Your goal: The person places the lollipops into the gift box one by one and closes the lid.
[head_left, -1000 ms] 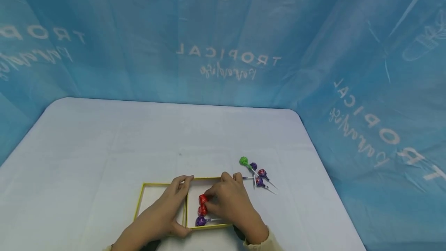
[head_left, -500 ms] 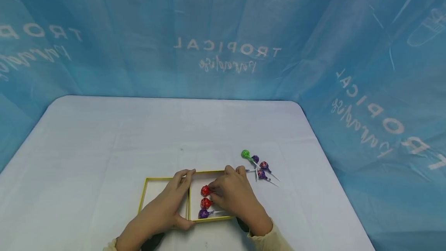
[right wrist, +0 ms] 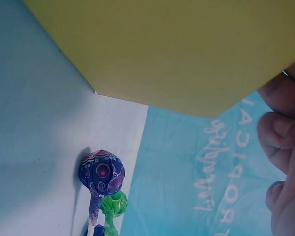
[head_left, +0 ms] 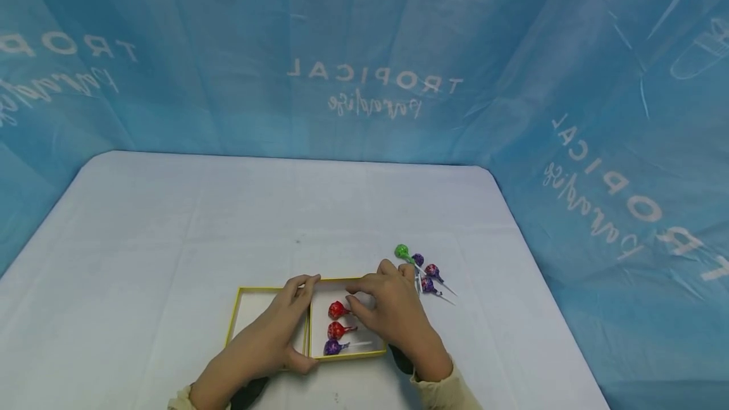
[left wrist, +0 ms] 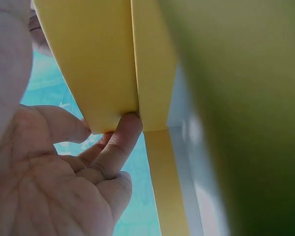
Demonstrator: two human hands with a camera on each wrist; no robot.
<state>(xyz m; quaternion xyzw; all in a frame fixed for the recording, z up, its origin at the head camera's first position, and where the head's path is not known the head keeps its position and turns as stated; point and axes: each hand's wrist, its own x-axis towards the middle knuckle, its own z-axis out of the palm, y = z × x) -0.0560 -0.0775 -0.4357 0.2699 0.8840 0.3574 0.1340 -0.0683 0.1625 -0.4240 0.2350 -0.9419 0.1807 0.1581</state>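
Note:
My left hand (head_left: 273,334) spans the white, yellow-rimmed box (head_left: 347,357), fingers at its far edge and thumb at its near edge. In the left wrist view its fingertips meet the end of the yellow walls (left wrist: 88,64). Inside the box lie a red lollipop (head_left: 336,310), a second red lollipop (head_left: 335,330) and a purple lollipop (head_left: 333,347), heads in a column to the left. My right hand (head_left: 393,309) hovers over the box's right side, thumb and forefinger apart beside the upper red lollipop, holding nothing. It hides that lollipop's stick.
A second yellow-rimmed tray (head_left: 232,318) adjoins the box on the left, partly under my left hand. Beyond the box's right corner lie a green lollipop (head_left: 402,252) and several purple ones (head_left: 428,285) on the white table (head_left: 285,207). A blue curtain (head_left: 256,112) hangs behind.
My right hand has set the upper red lollipop down beside the other, let go, and drawn back slightly up and right. The left hand keeps its hold on the box.

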